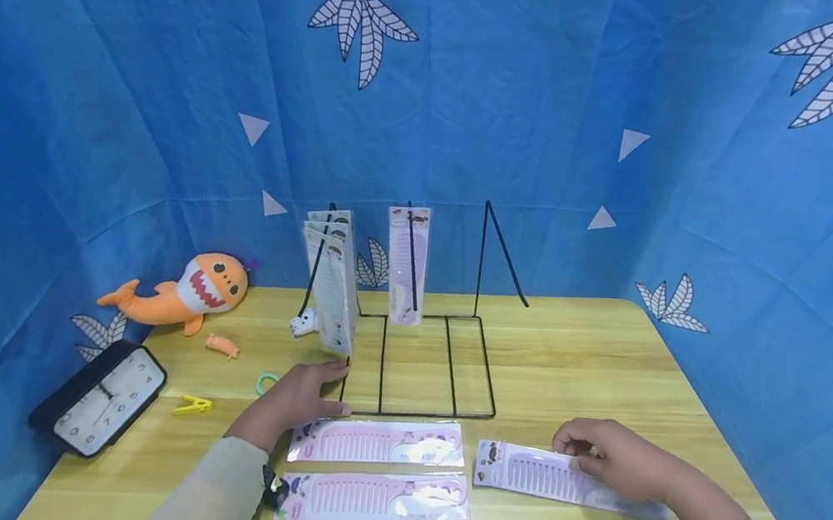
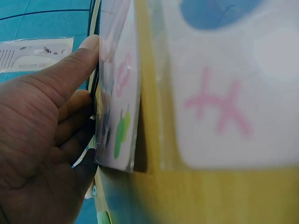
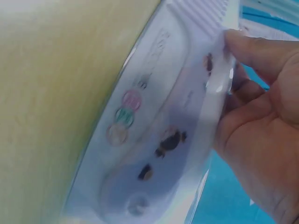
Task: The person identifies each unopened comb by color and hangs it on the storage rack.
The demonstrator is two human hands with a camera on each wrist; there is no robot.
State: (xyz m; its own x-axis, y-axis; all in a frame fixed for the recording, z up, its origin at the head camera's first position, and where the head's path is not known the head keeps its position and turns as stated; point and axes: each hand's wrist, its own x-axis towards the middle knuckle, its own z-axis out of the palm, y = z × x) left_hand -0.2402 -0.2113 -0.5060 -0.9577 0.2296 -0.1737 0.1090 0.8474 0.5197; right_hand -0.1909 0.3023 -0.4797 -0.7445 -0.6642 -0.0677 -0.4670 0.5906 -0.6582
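at the far left a clock (image 1: 112, 402) leans back on the table (image 1: 572, 367), with an orange shark plush (image 1: 183, 292) behind it. next come a yellow clip (image 1: 193, 405), a small orange figure (image 1: 223, 346) and a teal ring (image 1: 259, 383), which sits just beside the left hand (image 1: 300, 397). that hand holds no comb; its thumb and fingers are spread wide, touching the near left corner of a black wire rack (image 1: 382, 365). above it, several green comb packs (image 1: 336, 294) hang on the rack's left hook, a white bear figure (image 1: 305, 324) near the tip. two pink comb packs lie flat in front of the rack, the lower one (image 1: 374, 497) nearer the person than the upper one (image 1: 376, 440). one purple comb pack (image 1: 397, 266) hangs on the middle hook; the right hook (image 1: 507, 254) is bare. farther right, the right hand (image 1: 619, 462) pinches a second purple comb pack (image 1: 527, 472) by its far edge, thumb on one face, fingers behind, low over the table.
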